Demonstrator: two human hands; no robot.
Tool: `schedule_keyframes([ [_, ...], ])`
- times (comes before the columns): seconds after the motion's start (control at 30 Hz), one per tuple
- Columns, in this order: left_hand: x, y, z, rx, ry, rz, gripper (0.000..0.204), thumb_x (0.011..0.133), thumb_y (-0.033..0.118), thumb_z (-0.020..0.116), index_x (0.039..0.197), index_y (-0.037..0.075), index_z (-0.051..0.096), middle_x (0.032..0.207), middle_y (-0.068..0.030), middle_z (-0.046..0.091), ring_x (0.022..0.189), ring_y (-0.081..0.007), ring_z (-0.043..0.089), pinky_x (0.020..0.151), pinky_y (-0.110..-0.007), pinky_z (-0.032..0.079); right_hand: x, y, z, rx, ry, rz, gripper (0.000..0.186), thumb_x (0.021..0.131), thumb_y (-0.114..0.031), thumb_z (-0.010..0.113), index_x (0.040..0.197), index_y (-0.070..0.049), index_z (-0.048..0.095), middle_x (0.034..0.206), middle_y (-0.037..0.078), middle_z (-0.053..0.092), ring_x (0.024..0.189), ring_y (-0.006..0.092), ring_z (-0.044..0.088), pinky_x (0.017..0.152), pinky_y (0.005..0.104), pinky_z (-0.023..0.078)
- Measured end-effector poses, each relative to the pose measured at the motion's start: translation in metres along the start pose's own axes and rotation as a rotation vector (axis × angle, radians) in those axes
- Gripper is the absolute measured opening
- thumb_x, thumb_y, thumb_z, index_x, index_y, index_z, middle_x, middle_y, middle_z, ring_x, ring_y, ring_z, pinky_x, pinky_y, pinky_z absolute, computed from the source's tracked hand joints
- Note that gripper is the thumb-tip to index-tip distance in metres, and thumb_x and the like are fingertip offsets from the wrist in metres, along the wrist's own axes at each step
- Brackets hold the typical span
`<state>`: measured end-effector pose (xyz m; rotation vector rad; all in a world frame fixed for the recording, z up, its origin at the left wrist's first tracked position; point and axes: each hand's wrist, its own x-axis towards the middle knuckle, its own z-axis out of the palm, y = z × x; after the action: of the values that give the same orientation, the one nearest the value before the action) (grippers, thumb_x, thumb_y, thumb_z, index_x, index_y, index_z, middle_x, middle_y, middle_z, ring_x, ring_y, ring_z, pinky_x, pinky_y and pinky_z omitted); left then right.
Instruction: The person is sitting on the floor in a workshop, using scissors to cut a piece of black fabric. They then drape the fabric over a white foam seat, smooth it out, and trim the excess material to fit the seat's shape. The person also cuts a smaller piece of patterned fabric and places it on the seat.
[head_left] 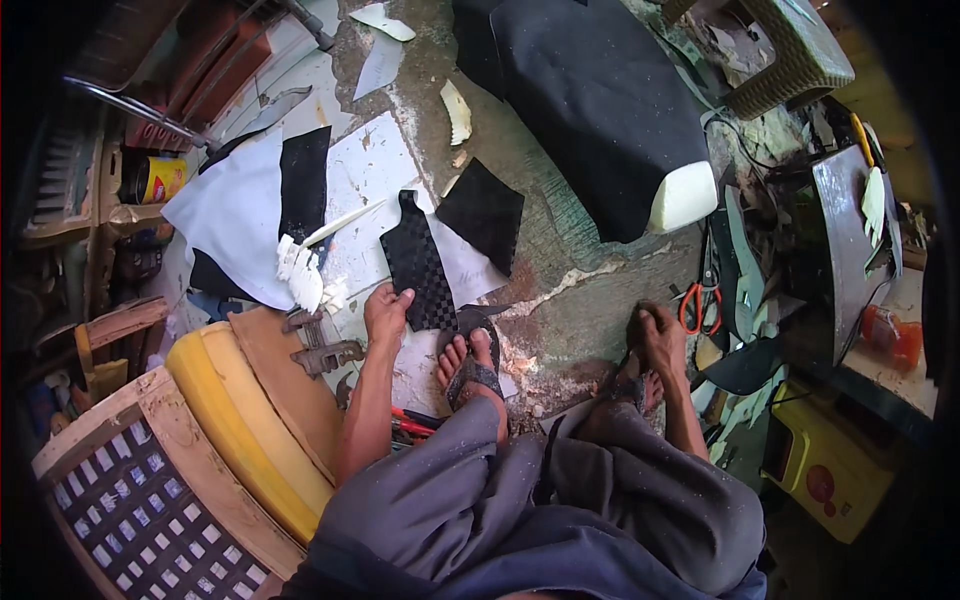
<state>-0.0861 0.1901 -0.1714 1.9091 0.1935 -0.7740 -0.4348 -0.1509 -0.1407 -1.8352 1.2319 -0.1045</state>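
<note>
Down on the grimy concrete floor (575, 315), a big black sheet (590, 110) sprawls out front! Closer in, the black checkered piece (424, 262) lies just ahead of the left hand (385, 313), its edge caught by thumb and fingers. The right hand (658, 340), well apart, hangs beside orange-handled scissors (700, 308); whether it grips anything, I can't tell. Faint lettering marks a pale scrap (468, 284), unreadable here.
</note>
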Motion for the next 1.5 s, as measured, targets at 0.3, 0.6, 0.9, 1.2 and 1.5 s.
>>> schedule_keyframes([
  [0.3, 0.001, 0.024, -0.001, -0.228, -0.08, -0.083, 0.02, 0.091, 0.005, 0.07, 0.109, -0.002, 0.064, 0.096, -0.0073, 0.072, 0.081, -0.0154, 0.069, 0.07, -0.029, 0.056, 0.006, 0.024, -0.024, -0.224, 0.173, -0.143, 0.036, 0.094, -0.02, 0.063, 0.126, -0.003, 0.065, 0.119, 0.024, 0.065, 0.109, 0.0389, 0.063, 0.096, 0.0444, 0.049],
  [0.6, 0.009, 0.035, 0.004, -0.274, -0.127, -0.153, 0.024, 0.087, 0.004, 0.073, 0.109, -0.001, 0.065, 0.097, -0.0089, 0.072, 0.081, -0.0188, 0.07, 0.073, -0.032, 0.058, 0.022, 0.043, -0.04, -0.464, 0.416, -0.112, 0.051, 0.092, -0.017, 0.064, 0.139, -0.001, 0.051, 0.124, 0.026, 0.055, 0.105, 0.044, 0.059, 0.092, 0.0496, 0.048],
  [0.9, 0.004, 0.013, -0.026, -0.316, -0.126, -0.018, 0.034, 0.089, -0.001, 0.065, 0.124, -0.001, 0.066, 0.108, -0.0102, 0.071, 0.097, -0.0254, 0.068, 0.085, -0.039, 0.054, 0.015, 0.043, -0.079, -0.11, 0.299, 0.15, 0.05, 0.089, -0.026, 0.07, 0.129, -0.002, 0.054, 0.099, 0.02, 0.071, 0.083, 0.0319, 0.072, 0.072, 0.0407, 0.055],
  [1.2, 0.004, 0.06, 0.054, -0.295, -0.577, -0.117, 0.03, 0.097, 0.014, 0.061, 0.122, -0.004, 0.063, 0.11, -0.0197, 0.068, 0.102, -0.0301, 0.068, 0.089, -0.043, 0.055, -0.214, 0.045, -0.166, 0.121, 0.667, 0.596, 0.064, 0.083, -0.058, 0.076, 0.11, -0.002, 0.066, 0.086, 0.011, 0.07, 0.078, 0.0226, 0.068, 0.069, 0.0359, 0.054],
  [1.5, 0.013, 0.064, 0.02, -0.123, -0.62, 0.061, 0.028, 0.098, 0.024, 0.064, 0.109, -0.002, 0.066, 0.104, -0.017, 0.07, 0.096, -0.0263, 0.07, 0.084, -0.039, 0.056, -0.359, -0.086, -0.322, 1.072, 1.256, -0.877, 0.022, 0.099, -0.037, 0.059, 0.1, -0.015, 0.061, 0.091, 0.004, 0.063, 0.078, 0.0181, 0.059, 0.064, 0.0345, 0.049],
])
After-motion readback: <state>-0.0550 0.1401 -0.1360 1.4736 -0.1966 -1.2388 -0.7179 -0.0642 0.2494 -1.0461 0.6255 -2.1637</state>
